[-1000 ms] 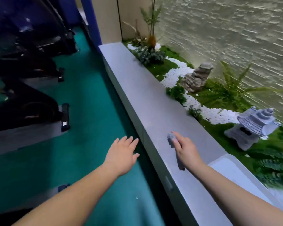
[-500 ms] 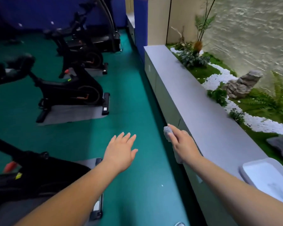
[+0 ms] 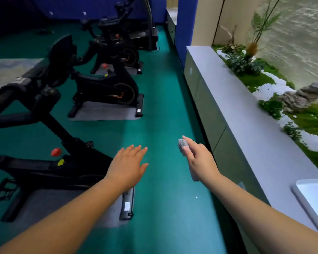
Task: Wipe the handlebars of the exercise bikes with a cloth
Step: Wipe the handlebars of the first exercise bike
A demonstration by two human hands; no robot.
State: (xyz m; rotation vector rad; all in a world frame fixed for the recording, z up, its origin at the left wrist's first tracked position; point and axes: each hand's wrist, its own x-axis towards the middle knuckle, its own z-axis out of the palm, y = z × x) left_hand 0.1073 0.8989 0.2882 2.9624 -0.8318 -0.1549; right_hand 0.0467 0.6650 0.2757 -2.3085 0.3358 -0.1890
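Head view: right hand (image 3: 200, 160) has its fingers (image 3: 186, 152) curled round a small grey speckled cloth (image 3: 182, 143), wad poking out above the fingertips, a tail of it hanging below the palm. Left hand (image 3: 128, 165) holds nothing, fingers straight and spread, palm down over the green floor (image 3: 165, 107).

Nearest black exercise bike (image 3: 50, 153) sits left of the left fingers; its dark padded handlebar (image 3: 0, 103) is up and far left, well apart from the cloth. Two more black bikes stand ahead-left.

Risks, as I judge: the grip looks light w/ the tail dangling, so the cloth could slip or snag on the frame or pedals when reaching across. The bike's base bar and grey mat lie just below the left fingers — trip point if stepping in.

Room: the open floor lane runs straight ahead of both hands. The long grey ledge (image 3: 246, 114) edges it right of the right fingers, w/ a white tray (image 3: 308, 198) near its rim.
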